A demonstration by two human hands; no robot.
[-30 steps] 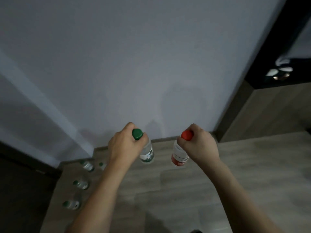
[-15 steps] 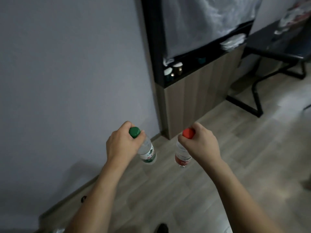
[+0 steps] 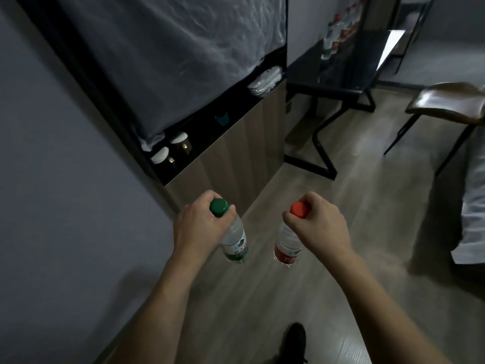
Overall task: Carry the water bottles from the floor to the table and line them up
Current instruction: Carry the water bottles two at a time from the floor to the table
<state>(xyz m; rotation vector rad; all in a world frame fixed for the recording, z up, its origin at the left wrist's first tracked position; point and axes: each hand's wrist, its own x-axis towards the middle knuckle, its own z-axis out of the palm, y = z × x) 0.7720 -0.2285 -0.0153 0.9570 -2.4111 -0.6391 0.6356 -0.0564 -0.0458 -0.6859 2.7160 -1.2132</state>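
Left hand (image 3: 200, 227) grips clear plastic green-capped, green-labelled bottle (image 3: 235, 245) by its neck; right hand (image 3: 319, 228) likewise grips clear red-capped, red-labelled bottle (image 3: 287, 248).

Two hands are in view, the left hand (image 3: 199, 229) and the right hand (image 3: 319, 227), each with its grip round the neck of one bottle; that makes two carried bottles, one green-capped bottle (image 3: 235, 245) and one red-capped bottle (image 3: 287, 248). On the dark worktop (image 3: 341, 72) stands a row of bottles (image 3: 334, 35), too small and blurred to count; two white-lidded jars (image 3: 170, 151) sit on the cabinet shelf, with one teal cup (image 3: 221, 119) and one stack of white cloth (image 3: 265, 80). One chair (image 3: 446, 103) and one dark shoe (image 3: 295, 340) are on the floor.
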